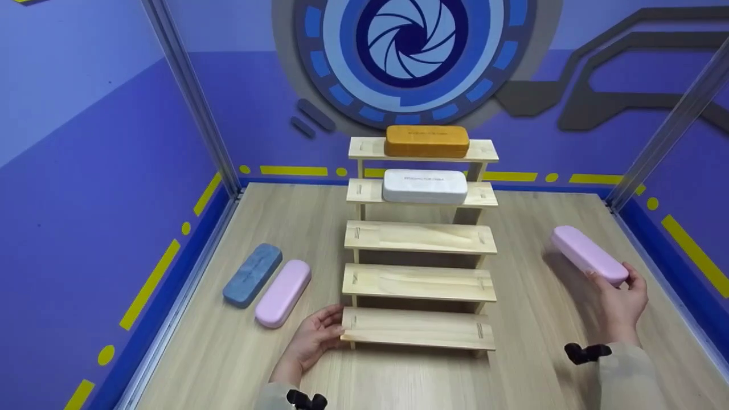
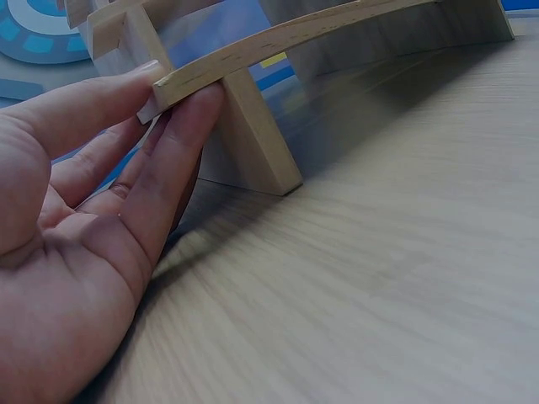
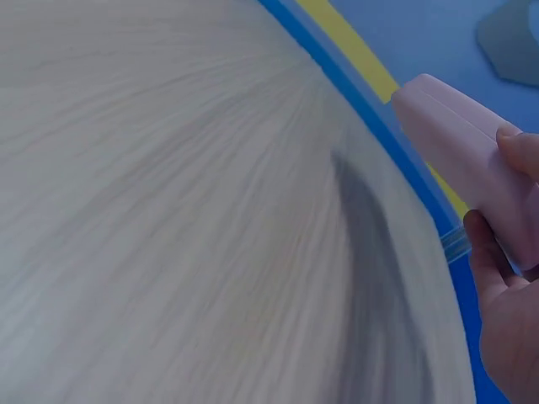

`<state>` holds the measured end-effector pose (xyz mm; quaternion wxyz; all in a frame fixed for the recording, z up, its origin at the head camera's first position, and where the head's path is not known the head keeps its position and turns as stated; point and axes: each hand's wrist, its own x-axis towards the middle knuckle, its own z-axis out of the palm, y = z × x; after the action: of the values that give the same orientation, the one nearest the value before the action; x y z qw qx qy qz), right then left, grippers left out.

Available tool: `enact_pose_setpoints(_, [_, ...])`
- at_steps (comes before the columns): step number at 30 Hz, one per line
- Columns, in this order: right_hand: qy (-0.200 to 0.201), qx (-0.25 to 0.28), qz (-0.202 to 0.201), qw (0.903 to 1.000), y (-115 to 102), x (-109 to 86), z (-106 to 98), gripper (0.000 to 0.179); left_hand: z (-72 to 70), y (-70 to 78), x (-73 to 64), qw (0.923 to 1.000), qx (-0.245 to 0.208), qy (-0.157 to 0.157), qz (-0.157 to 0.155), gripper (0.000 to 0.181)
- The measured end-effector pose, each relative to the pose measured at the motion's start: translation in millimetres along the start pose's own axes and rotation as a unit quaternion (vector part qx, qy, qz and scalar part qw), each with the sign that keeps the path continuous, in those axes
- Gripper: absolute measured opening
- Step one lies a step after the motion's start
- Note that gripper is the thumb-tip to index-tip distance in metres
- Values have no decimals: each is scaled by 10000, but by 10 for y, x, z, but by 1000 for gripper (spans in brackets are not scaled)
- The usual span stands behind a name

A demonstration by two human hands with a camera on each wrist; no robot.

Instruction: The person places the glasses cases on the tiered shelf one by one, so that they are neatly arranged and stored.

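Note:
My left hand (image 1: 312, 340) pinches the left end of the lowest step of a wooden stepped rack (image 1: 418, 328), thumb above and fingers beneath, as the left wrist view shows. On the right, my right hand (image 1: 622, 302) grips the near end of a pink glasses case (image 1: 589, 254), held above the table with its shadow below. In the right wrist view that pink case (image 3: 472, 160) is closed, a seam running along its side. An orange case (image 1: 427, 142) sits on the rack's top step and a white case (image 1: 425, 187) on the one beneath.
Left of the rack, a blue-grey case (image 1: 253, 275) and a second pink case (image 1: 283, 294) lie side by side on the wooden table (image 1: 529, 353). Blue panels (image 1: 273, 108) with metal corner posts (image 1: 199, 108) enclose the back and sides.

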<state>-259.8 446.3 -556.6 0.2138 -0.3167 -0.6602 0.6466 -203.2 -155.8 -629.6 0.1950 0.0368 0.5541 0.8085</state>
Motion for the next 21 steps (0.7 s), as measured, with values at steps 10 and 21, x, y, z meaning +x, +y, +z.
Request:
enact_pose_setpoints(10, [-5,716,119,9974,-272,-145,-8,87,-7,-10,-1,10000,36,45,-34,71])
enact_pose_setpoints(21, [-14,1179,-127,9929,-546,-296,45,84,-5,-8,-6,10000,-8,76,-26,70])
